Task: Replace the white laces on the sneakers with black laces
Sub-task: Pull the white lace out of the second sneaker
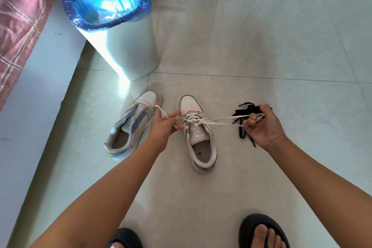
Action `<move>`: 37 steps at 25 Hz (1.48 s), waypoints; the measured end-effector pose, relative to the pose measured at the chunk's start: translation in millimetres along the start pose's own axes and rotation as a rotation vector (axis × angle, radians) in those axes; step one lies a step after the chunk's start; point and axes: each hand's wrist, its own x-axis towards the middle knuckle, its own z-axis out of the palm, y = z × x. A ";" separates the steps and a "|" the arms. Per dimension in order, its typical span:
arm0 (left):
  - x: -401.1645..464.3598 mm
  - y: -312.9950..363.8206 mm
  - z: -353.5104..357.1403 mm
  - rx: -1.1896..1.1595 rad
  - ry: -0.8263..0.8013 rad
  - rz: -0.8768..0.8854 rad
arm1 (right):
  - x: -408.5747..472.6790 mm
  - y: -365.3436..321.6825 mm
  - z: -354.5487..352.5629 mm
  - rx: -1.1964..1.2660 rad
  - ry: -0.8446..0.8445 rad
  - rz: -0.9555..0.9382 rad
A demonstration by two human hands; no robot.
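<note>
White lace half out, both ends in my grip.

My left hand (164, 127) and right hand (259, 125) each pinch the white lace (219, 120) over the right sneaker (198, 133) on the floor; uneven pulling could jam it in the eyelets or drag the sneaker onto the black laces (244, 116).

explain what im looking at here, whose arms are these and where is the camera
There is one picture, taken by a wide-angle camera worn on a person's head, looking down at their own bare arms. On the pale tiled floor stand two pastel sneakers: the left sneaker shows no lace, the right sneaker is still partly laced. The left hand and right hand each grip the white shoelace, stretched between them. A pile of black laces lies by the right hand. A white bin with a blue liner stands behind.
</note>
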 end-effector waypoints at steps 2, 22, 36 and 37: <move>1.9 0.7 -5.1 0.301 -0.007 0.200 | 2.4 -3.5 -6.2 -0.137 -0.004 -0.073; -16.2 39.5 12.4 1.235 0.335 0.911 | -16.6 84.5 75.5 -2.105 -0.430 -0.543; -2.7 47.2 4.5 1.029 0.057 0.024 | -4.0 47.1 22.5 -1.948 -0.240 -0.520; -1.8 46.1 3.9 1.173 0.055 0.027 | -3.1 47.8 21.1 -1.921 -0.230 -0.531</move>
